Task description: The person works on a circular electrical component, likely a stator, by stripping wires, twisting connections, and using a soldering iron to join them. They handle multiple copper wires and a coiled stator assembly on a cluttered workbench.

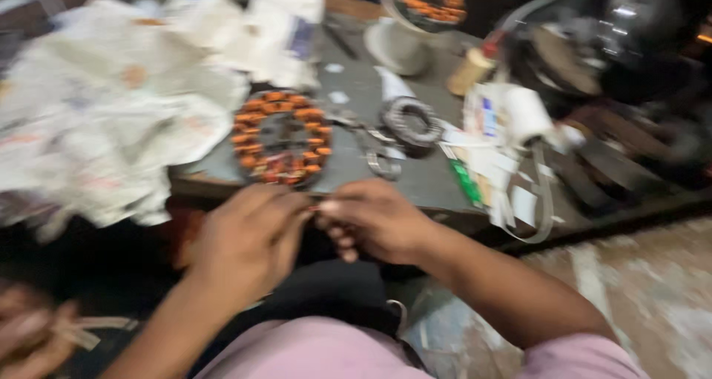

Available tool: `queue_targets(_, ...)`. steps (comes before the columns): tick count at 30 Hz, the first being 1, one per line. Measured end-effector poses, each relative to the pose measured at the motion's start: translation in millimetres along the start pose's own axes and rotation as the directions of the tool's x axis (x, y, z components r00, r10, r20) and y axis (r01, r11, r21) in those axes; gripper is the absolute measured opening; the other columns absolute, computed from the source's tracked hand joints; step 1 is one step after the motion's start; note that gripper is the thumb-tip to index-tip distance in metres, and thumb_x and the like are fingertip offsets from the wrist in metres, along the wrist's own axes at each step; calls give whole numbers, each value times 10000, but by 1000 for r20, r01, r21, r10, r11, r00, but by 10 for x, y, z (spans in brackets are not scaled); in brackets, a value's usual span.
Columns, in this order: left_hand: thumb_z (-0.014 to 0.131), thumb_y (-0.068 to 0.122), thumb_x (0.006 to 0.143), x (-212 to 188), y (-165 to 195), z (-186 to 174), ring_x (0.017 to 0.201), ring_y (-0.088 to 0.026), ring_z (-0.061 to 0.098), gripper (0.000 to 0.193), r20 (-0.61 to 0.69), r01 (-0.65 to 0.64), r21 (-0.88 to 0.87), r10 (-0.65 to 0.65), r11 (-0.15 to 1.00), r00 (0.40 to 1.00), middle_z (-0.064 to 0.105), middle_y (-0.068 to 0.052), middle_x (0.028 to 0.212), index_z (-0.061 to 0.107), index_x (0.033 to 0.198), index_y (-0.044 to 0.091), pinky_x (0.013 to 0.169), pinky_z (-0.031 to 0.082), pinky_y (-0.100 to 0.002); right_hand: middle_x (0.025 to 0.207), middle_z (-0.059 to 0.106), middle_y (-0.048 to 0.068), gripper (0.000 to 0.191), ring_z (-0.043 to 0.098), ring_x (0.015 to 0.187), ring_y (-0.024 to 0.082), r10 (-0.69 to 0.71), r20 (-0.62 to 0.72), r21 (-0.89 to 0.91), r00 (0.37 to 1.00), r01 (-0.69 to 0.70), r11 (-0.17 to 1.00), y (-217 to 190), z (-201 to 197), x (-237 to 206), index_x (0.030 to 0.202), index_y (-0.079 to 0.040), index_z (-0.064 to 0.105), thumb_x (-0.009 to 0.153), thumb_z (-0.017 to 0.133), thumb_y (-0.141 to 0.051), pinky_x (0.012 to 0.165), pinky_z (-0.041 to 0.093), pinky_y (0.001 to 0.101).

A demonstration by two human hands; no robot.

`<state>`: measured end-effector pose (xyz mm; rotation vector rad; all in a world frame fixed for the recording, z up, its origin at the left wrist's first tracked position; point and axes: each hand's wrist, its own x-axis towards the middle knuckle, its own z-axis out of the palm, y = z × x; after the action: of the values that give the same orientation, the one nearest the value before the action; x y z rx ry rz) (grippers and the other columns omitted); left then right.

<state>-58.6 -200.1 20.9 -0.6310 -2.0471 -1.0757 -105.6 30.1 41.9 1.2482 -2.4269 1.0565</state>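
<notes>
My left hand (248,238) and my right hand (374,219) meet just below the front edge of a grey work table (430,179). Their fingertips pinch a small thin object between them, too blurred to identify. Just beyond my hands a round motor stator with orange copper windings (282,138) lies flat on the table. A dark metal ring part (411,121) and scissors (374,153) lie to its right.
Crumpled white papers (111,104) cover the table's left side. A second orange-wound stator (430,1) stands at the back, near a roll of white tape (519,116) and paper scraps. Another person's hand (30,334) shows at the bottom left. The frame is motion-blurred.
</notes>
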Motion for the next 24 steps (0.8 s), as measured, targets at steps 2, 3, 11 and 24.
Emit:
queue_targets(2, 758, 85, 865, -7, -2, -7, 835, -358, 685, 154, 31, 71, 24, -72, 997, 997, 698, -128, 942, 707, 1007, 52, 709, 552, -432, 1010, 713, 111, 157, 693, 882, 242, -53, 17, 70, 998, 51, 996, 25, 63, 69, 1112, -17, 708, 985, 691, -107, 767, 556, 354)
queue_targets(3, 751, 82, 870, -11, -3, -11, 845, -355, 687, 148, 45, 86, 27, -87, 996, 995, 700, -123, 944, 706, 1007, 51, 716, 553, -430, 997, 695, 118, 170, 691, 870, 256, -204, -31, -59, 978, 202, 978, 16, 94, 96, 1112, -3, 702, 952, 708, -61, 753, 559, 363)
queue_targets(11, 730, 62, 870, -38, -6, -37, 859, -344, 671, 137, 64, 75, -10, -74, 997, 995, 681, -118, 930, 694, 1001, 39, 726, 553, -434, 918, 653, 126, 166, 662, 812, 298, -584, -29, -431, 812, 517, 740, 5, 127, 197, 1008, 25, 697, 891, 803, -27, 706, 555, 381)
queue_targets(24, 725, 53, 875, -90, 3, -41, 878, -332, 680, 138, 24, 96, -76, -94, 992, 995, 693, -112, 952, 686, 1007, 39, 732, 559, -422, 897, 659, 124, 345, 657, 777, 291, -404, -141, -359, 904, 333, 872, 70, 247, 86, 1051, -1, 663, 783, 838, -130, 669, 539, 375)
